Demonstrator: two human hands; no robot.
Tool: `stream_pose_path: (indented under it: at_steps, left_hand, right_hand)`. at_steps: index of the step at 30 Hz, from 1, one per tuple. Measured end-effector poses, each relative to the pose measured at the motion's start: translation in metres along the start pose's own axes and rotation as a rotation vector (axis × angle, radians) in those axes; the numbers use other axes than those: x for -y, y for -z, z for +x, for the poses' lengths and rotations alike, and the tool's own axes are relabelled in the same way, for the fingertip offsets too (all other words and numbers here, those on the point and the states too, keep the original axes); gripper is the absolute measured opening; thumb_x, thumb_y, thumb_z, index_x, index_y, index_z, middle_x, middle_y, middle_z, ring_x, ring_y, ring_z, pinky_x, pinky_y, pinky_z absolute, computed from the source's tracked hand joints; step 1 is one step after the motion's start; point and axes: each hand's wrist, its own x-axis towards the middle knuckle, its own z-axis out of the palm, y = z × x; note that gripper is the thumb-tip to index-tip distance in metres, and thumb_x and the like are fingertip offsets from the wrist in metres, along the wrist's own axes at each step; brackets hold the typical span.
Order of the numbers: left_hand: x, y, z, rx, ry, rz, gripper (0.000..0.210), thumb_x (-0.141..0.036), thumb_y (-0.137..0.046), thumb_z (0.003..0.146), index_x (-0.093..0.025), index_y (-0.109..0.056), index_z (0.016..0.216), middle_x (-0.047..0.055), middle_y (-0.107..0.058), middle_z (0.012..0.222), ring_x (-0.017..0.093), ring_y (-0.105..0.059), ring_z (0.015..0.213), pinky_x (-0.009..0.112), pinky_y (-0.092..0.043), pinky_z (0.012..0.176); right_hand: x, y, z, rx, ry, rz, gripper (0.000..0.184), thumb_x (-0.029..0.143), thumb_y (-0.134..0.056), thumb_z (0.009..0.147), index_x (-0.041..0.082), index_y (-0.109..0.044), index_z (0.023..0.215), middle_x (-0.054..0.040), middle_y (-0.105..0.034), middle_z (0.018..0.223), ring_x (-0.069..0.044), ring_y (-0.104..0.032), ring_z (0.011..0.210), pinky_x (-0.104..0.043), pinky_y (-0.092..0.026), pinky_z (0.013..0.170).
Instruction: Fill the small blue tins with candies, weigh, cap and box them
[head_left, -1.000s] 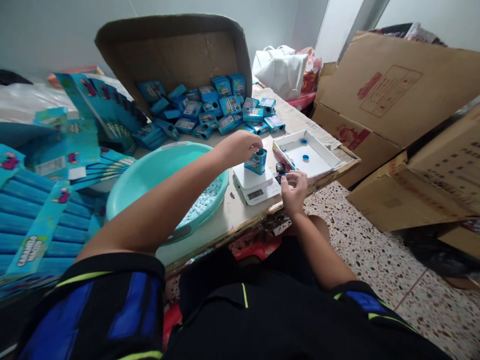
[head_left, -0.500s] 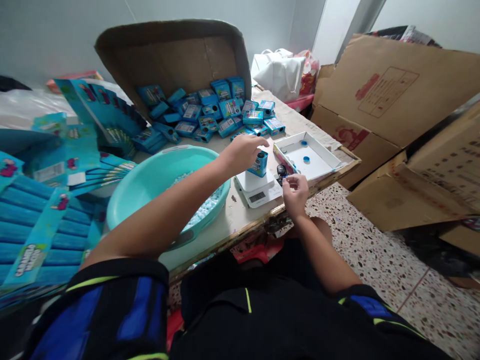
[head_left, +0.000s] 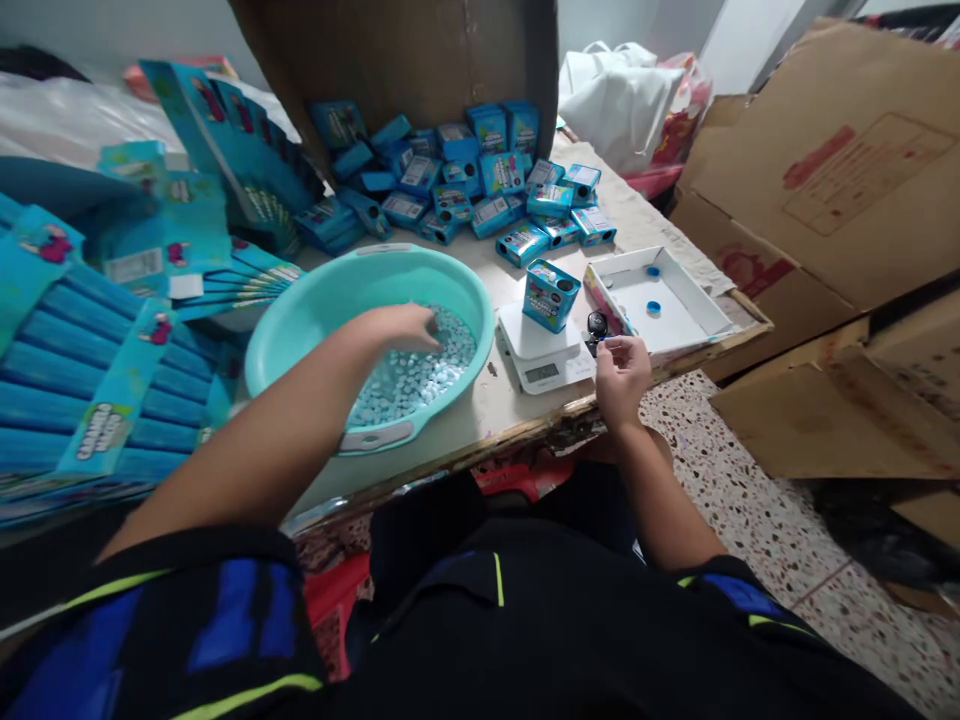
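Note:
My left hand (head_left: 411, 328) reaches into a turquoise plastic basin (head_left: 259, 330), low over many small pale-blue candies (head_left: 409, 388). Its fingers look slightly apart, their tips partly lost against the candies. To the right, a blue printed tin (head_left: 551, 300) stands upright on a white digital scale (head_left: 559, 372), with a pale piece at its top opening. Beside the scale, at the table's front edge, my right hand (head_left: 622, 375) is closed in a pinch. A bit of blue shows at its fingertips, seemingly a small blue cap.
A shallow white box tray (head_left: 697, 310) holds blue caps (head_left: 654, 308). A dark round object (head_left: 598, 323) lies by the scale. Many blue tins (head_left: 450, 200) are heaped before a large carton (head_left: 405, 60). Blue display packs (head_left: 105, 420) stand left; cardboard boxes (head_left: 847, 200) stack right.
My left hand has left the tin on the scale and moved left into the basin. My right hand stays beside the scale, still pinched. The view has tipped down and shifted left.

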Motion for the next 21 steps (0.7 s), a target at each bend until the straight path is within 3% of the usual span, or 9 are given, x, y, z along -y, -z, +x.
stream_pose_path:
  at_steps: [6, 11, 15, 21]
  left_hand:
    - [-0.024, -0.009, -0.016, 0.087, -0.153, 0.052, 0.015, -0.031, -0.068, 0.072, -0.019, -0.071, 0.081, 0.002, -0.072, 0.075, 0.015, -0.055, 0.063, 0.029, -0.037, 0.06]
    - [-0.038, -0.008, -0.027, 0.157, -0.187, 0.054, 0.012, -0.028, -0.066, 0.073, -0.018, -0.064, 0.066, 0.002, -0.066, 0.066, 0.015, -0.052, 0.06, 0.03, -0.036, 0.058]
    - [-0.045, -0.006, -0.025, 0.326, -0.21, 0.05, 0.016, -0.029, -0.069, 0.069, -0.017, -0.063, 0.059, 0.005, -0.065, 0.061, 0.018, -0.055, 0.058, 0.029, -0.038, 0.057]
    - [-0.042, -0.004, -0.022, 0.637, -0.247, -0.118, 0.02, -0.037, -0.067, 0.064, -0.018, -0.064, 0.067, 0.007, -0.068, 0.07, 0.022, -0.062, 0.067, 0.029, -0.049, 0.065]
  right_hand:
    - [-0.004, -0.001, -0.002, -0.012, 0.01, -0.006, 0.017, 0.034, -0.065, 0.089, 0.018, -0.067, 0.092, -0.0032, -0.065, 0.087, -0.017, -0.062, 0.078, -0.032, -0.05, 0.072]
    - [-0.006, -0.002, -0.003, 0.022, 0.001, 0.008, 0.016, 0.033, -0.065, 0.088, 0.018, -0.066, 0.093, -0.0028, -0.066, 0.088, -0.017, -0.062, 0.077, -0.031, -0.05, 0.071]
    - [-0.004, -0.003, -0.003, 0.035, -0.014, 0.018, 0.016, 0.034, -0.063, 0.09, 0.019, -0.066, 0.094, -0.0028, -0.066, 0.088, -0.017, -0.062, 0.079, -0.031, -0.05, 0.071]
    - [-0.001, -0.006, 0.0, 0.036, 0.023, 0.018, 0.012, 0.032, -0.063, 0.09, 0.02, -0.065, 0.09, -0.0024, -0.065, 0.087, -0.017, -0.061, 0.079, -0.031, -0.049, 0.072]
